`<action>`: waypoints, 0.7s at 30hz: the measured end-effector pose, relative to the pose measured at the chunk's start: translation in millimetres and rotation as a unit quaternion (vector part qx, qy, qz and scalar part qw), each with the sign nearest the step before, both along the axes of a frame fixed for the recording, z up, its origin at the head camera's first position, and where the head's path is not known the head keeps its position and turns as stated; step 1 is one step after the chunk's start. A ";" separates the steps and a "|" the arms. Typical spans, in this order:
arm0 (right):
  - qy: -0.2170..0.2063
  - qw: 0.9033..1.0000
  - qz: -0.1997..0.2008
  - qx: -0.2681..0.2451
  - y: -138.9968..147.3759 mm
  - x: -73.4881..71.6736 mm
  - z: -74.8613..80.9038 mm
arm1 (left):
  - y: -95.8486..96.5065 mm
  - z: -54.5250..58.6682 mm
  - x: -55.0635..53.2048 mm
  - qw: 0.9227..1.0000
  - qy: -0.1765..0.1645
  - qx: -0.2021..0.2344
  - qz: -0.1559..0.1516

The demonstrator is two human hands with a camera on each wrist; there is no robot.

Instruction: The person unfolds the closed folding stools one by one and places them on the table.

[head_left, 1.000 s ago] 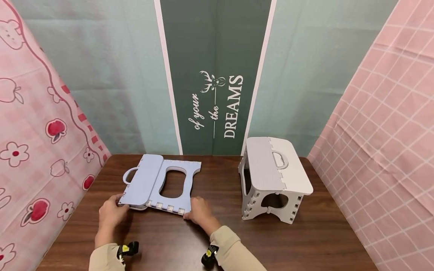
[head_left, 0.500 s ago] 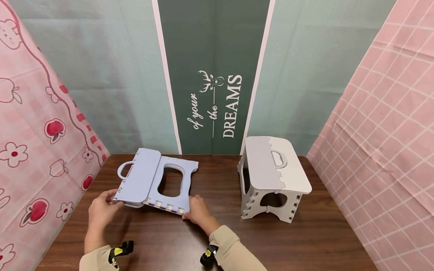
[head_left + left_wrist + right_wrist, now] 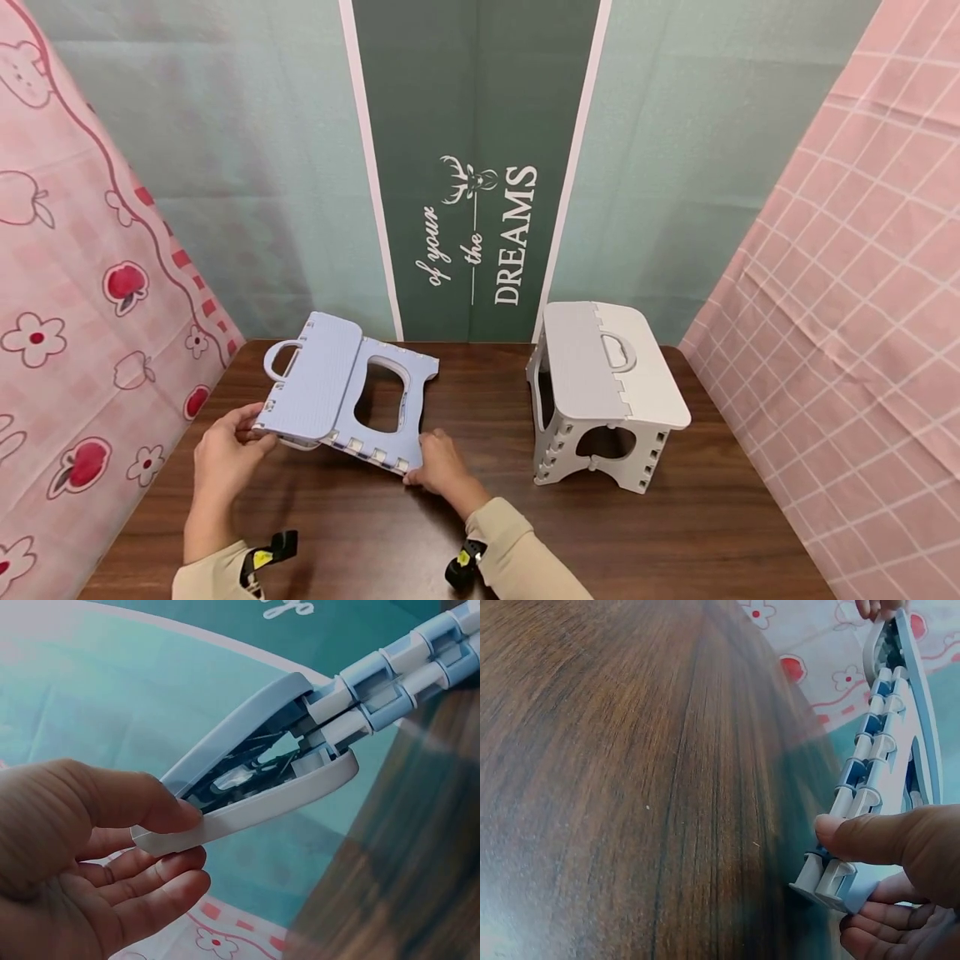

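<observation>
A folded light-blue and white folding stool [image 3: 318, 379] is on the left of the table in the head view, its left end raised and its loop handle [image 3: 272, 363] sticking out leftward. My left hand [image 3: 225, 454] pinches the near left corner. In the left wrist view, the thumb lies over the white seat panel [image 3: 300, 791] with fingers below it, and a gap shows between this panel and the blue panel [image 3: 232, 735]. My right hand [image 3: 444, 471] grips the near right corner at the leg end; in the right wrist view its thumb presses on the hinged edge [image 3: 859, 772].
A grey and white folding stool [image 3: 660, 375] stands unfolded at the right of the brown wooden table [image 3: 480, 533]. Green cloth [image 3: 300, 167] hangs behind the table. Pink cloths line the left and right sides.
The stool's left end has risen and tilted, with my left hand shifting left and up along with it. My right hand has stayed at the right corner.
</observation>
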State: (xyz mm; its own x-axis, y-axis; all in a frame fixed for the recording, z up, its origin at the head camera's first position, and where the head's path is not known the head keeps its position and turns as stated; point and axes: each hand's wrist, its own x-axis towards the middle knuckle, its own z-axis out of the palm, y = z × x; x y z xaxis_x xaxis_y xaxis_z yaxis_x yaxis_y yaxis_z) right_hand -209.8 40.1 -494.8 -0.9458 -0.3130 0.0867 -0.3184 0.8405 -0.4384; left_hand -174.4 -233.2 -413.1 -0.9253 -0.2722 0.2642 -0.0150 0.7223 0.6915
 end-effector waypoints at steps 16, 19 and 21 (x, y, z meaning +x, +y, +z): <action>-0.006 1.000 0.025 -0.017 -2.6 0.0 -2.0 | 5.0 20.1 4.3 1.000 0.006 0.023 -0.004; 0.002 1.000 0.027 -0.010 -3.6 0.1 -2.2 | 5.9 21.7 5.3 1.000 0.015 0.021 -0.012; 0.003 1.000 0.027 -0.006 -4.5 0.7 -2.1 | 6.9 23.2 5.6 0.999 0.024 0.021 -0.018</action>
